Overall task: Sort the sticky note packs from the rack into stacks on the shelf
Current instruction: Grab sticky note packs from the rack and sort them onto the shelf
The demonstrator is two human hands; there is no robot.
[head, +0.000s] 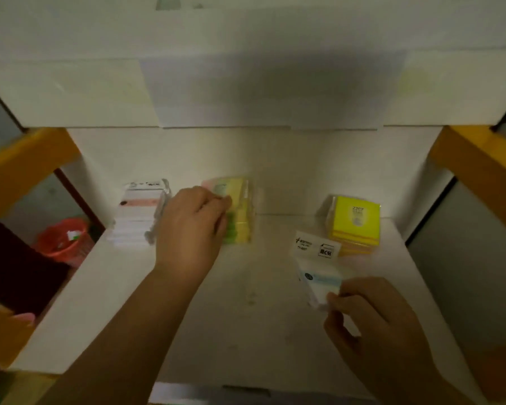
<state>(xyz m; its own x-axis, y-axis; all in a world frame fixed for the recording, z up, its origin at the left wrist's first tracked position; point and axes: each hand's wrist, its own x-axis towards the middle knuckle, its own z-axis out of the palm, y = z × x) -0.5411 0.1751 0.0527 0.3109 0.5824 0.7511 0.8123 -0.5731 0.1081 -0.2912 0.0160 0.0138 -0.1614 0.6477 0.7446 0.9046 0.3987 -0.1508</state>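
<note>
three stacks standing, one more pack coming in

we are looking down at the white shelf (246,331), and we are judging that the sorting is well under way. three stacks are already standing near the back: a white and pink stack (138,213) on the left, a green and yellow stack (240,211) in the middle, and a yellow stack (355,226) on the right. how many packs are waiting on the rack we cannot tell, because the rack is not showing here.

our left hand (189,226) is reaching forward with the arm stretched over the shelf. its fingers (219,201) are curling on the near left edge of the green and yellow stack, at a pack on top; whether they are pinching it or only pressing it straight is not clear to us.

our right hand (374,320) is lower and nearer to us. it is pinching a white and light blue pack (319,282) by its near corner, lifted and tilted, just in front of the yellow stack. this pack still has to go onto a stack.

at the left, beyond the shelf, a red basket (62,238) is standing lower down.
</note>
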